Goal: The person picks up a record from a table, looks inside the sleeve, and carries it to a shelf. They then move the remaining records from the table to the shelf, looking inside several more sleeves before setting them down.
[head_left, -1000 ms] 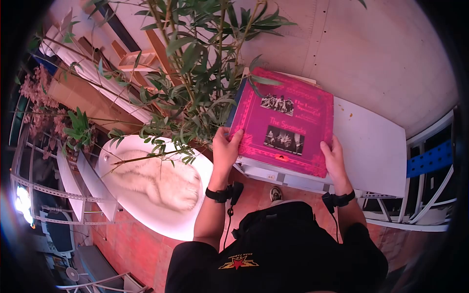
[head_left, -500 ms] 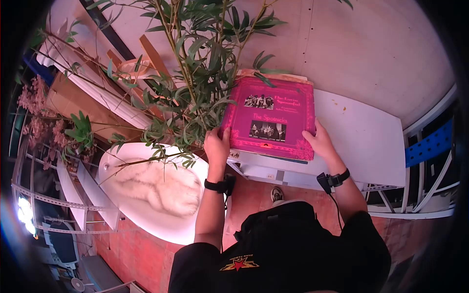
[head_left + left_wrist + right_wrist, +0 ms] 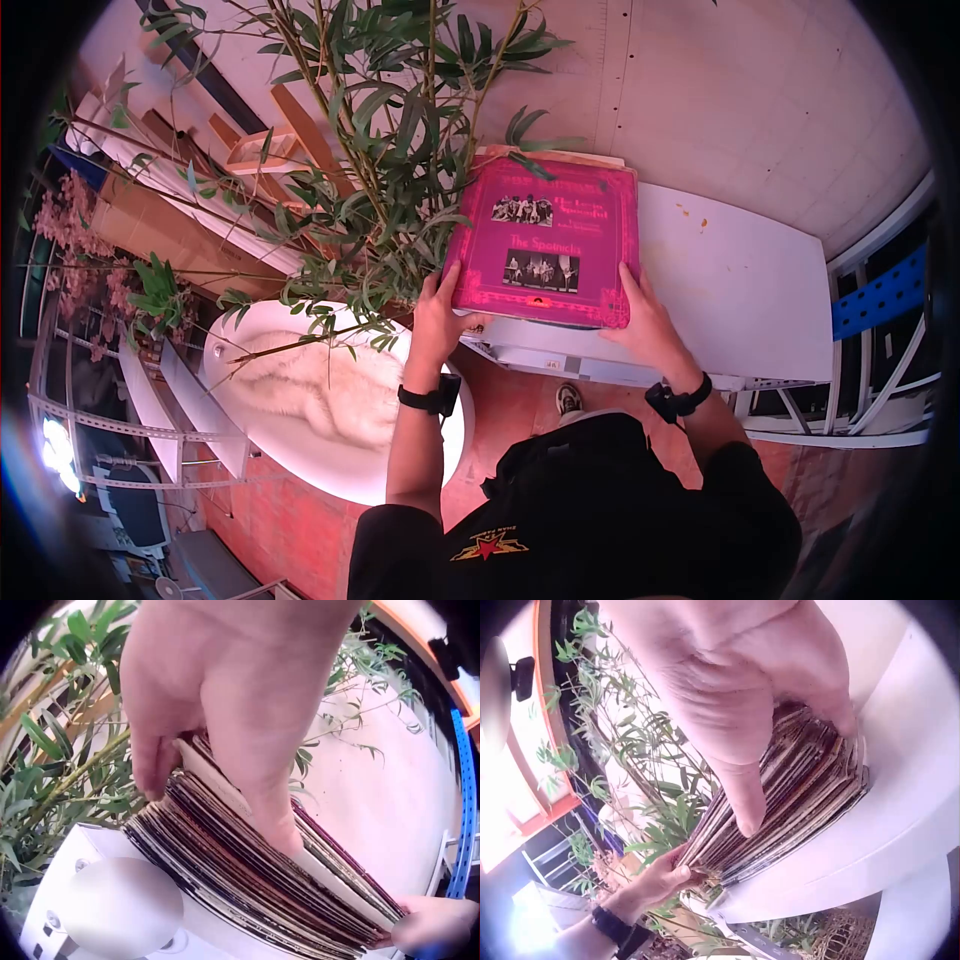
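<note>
A thick stack of record sleeves [image 3: 247, 847] lies on the white table [image 3: 735, 290], topped by a magenta record sleeve [image 3: 480, 240] with two black-and-white band photos. At the near left corner my left hand [image 3: 433, 325] touches the stack, fingers along its left side and thumb against the front edges. My right hand [image 3: 650, 325] mirrors it at the near right corner, fingers straight along the right side. Its thumb [image 3: 746, 806] lies across the sleeve edges in the right wrist view. Sleeve edges fan slightly unevenly in both wrist views.
Leafy bamboo stems [image 3: 375, 170] lean over the stack's left side. Left of the table stands a white tub [image 3: 440, 450] with cream fur [image 3: 320, 390] inside. A pale wall [image 3: 720, 110] rises behind the table; a blue perforated strip [image 3: 880, 295] is at right.
The magenta sleeve, held by both hands a second ago, came down leftward onto the stack. Both hands have since shifted from gripping its edges to lying against the stack's near corners.
</note>
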Demonstrator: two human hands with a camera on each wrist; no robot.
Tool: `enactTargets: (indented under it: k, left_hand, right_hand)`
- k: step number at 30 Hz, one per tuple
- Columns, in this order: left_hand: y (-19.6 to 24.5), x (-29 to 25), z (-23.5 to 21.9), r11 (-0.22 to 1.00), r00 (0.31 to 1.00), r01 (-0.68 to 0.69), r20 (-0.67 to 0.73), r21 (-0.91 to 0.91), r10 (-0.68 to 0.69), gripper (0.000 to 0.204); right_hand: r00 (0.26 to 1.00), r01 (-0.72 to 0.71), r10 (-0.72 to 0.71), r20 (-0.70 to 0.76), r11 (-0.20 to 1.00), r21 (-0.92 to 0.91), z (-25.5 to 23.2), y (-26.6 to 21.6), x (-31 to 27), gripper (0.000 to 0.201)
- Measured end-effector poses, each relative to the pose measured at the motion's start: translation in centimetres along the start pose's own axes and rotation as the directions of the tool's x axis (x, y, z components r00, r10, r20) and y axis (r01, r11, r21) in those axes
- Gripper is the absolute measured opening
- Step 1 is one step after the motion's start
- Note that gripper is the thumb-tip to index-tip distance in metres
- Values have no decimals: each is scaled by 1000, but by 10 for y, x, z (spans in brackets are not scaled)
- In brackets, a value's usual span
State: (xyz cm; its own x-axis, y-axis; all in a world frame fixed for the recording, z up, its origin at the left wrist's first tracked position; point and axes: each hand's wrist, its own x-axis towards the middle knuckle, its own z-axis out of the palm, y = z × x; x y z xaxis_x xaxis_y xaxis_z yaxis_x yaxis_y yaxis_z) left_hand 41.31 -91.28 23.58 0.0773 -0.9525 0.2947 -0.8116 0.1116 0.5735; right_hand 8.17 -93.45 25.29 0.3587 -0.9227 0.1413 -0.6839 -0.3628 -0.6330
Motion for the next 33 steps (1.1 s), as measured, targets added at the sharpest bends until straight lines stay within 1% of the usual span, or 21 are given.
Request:
enactTargets:
  k: [1,3,6,7,9,10,12,13,14,15,16,17,19,21,23,25,26,28,29,31,33]
  left_hand:
    - [-2,3,3,1000,1000,0,2,0,0,99]
    - [-4,11,7,991,993,-89,-69,102,96,95]
    - [-3,23,9,982,998,-44,-38,182,52,96]
    - [-3,27,10,982,998,-43,-36,182,51,96]
    - [-5,34,10,995,996,79,56,-53,-76,100]
    - [-6,35,10,996,995,79,58,-52,-76,100]
    - [-9,36,10,999,999,-3,45,-48,5,106]
    - [-9,35,9,999,999,-4,47,-49,6,106]
    - [-9,34,8,998,998,-9,62,-56,12,108]
    - [-9,34,7,998,997,-13,78,-63,18,109]
    - [-9,33,7,998,997,-12,78,-63,17,109]
    - [-9,33,7,998,997,-6,75,-55,10,110]
    - [-11,33,9,999,997,-1,72,-47,4,110]
    - [-15,33,13,998,999,-28,43,-56,30,110]
    - [-12,33,11,998,998,1,60,-56,2,110]
    - [-11,35,10,998,997,27,73,-50,-23,110]
    - [-13,36,10,999,998,18,66,-47,-15,110]
    - [-14,37,13,999,998,8,59,-42,-5,110]
    - [-16,38,14,999,999,1,51,-33,1,110]
    - [-17,38,14,1000,999,-7,42,-21,7,110]
    - [-16,37,14,998,999,-4,37,-66,7,110]
  right_hand:
    - [1000,-2,2,0,1000,0,-2,1,5,106]
    - [998,66,-66,12,998,-21,-8,4,16,102]
    - [996,82,-83,16,996,33,-7,12,28,102]
    - [996,81,-82,17,996,33,-8,11,32,102]
    - [999,36,-37,11,999,36,-9,8,37,99]
    - [999,34,-34,10,999,38,-4,14,39,99]
    - [990,50,-13,-141,964,261,7,27,45,85]
    - [990,48,-11,-141,964,261,7,30,45,85]
    - [983,-108,173,-67,826,554,5,32,48,76]
    - [945,-246,321,60,580,777,2,32,52,68]
    - [977,-184,196,87,553,812,-1,30,54,56]
    - [977,-184,196,88,553,812,-1,32,56,56]
    - [984,-166,152,90,630,758,1,37,59,52]
    - [986,-158,142,87,633,758,-1,37,60,52]
    - [987,-155,135,89,635,757,-6,33,60,52]
    - [966,-255,190,173,631,733,-11,27,63,56]
    - [967,-254,189,173,629,734,-9,31,66,56]
    - [983,-186,138,124,733,655,2,42,71,64]
    - [983,-185,138,123,732,656,5,46,72,64]
    - [995,-99,88,46,820,564,11,48,74,71]
    - [994,-107,97,49,823,558,13,48,73,72]
